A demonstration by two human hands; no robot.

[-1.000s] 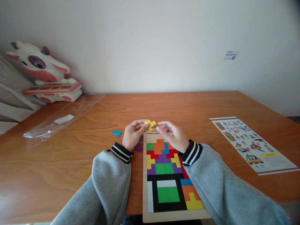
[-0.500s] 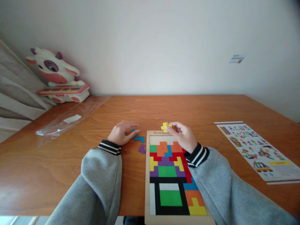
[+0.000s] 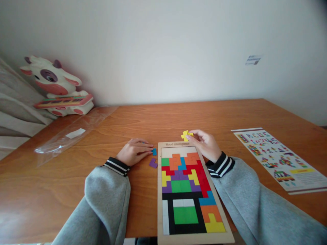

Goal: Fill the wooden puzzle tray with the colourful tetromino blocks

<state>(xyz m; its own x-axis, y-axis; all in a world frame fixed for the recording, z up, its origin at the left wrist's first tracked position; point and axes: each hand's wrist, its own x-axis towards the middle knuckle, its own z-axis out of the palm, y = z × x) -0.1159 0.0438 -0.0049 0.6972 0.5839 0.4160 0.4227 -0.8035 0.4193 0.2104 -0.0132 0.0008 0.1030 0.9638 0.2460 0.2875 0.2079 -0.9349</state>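
Observation:
My right hand [image 3: 206, 145] pinches a yellow cross-shaped puzzle block [image 3: 186, 136] above the table, just past the top edge of the wooden puzzle board [image 3: 159, 190]. Coloured blocks fill most of the board, and a pale bare strip shows at its top. Left of the board, my left hand [image 3: 133, 151] rests low with its fingers stretched out over a blue block [image 3: 154, 151]. Only part of that block shows, and the fingers seem to touch it. A purple block [image 3: 153, 163] lies on the table just below the fingertips.
A printed sheet of colourful patterns [image 3: 281, 160] lies on the table [image 3: 143, 119] at the right. A clear plastic bag [image 3: 89, 124] lies at the left, in front of a cow-shaped toy keyboard [image 3: 61, 88]. The wall stands behind the table.
My right hand with the yellow block has shifted slightly right. My left hand has come lower, its fingers now covering more of the blue blocks. The view has turned a little.

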